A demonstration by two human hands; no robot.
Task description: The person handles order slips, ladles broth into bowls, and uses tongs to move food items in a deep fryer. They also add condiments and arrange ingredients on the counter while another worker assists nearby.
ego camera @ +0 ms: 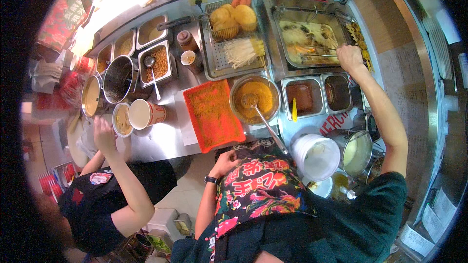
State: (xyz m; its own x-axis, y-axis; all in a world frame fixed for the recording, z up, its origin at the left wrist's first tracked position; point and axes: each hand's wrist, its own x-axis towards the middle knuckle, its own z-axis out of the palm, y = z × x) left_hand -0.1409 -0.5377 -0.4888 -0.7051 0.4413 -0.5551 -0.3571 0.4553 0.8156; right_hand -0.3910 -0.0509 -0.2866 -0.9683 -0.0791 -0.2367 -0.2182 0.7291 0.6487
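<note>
My right hand [351, 57] grips metal tongs [323, 53] whose arms reach left into the bubbling oil of a deep fryer [283, 58], where pieces of food float. My left hand [225, 164] rests against my floral apron [256, 190], near the counter edge, seemingly holding nothing; its fingers are partly curled. Before me stand an orange-red tray [214, 117] dusted with seasoning and a metal bowl [261, 93] of yellow-orange powder with a strainer ladle [250, 101]. Beside the fryer, a perforated tray [215, 58] holds skewered enoki mushrooms [241, 52] and a wire basket [226, 34] of round golden pieces.
Sauce containers [303, 96] sit below the fryer, one with a yellow-handled utensil. White plastic tubs [318, 157] are stacked near my right side. At left, a co-worker's raised hand [105, 135] is close to a paper cup [144, 114], pots [119, 80] and a pan of peanuts [159, 65].
</note>
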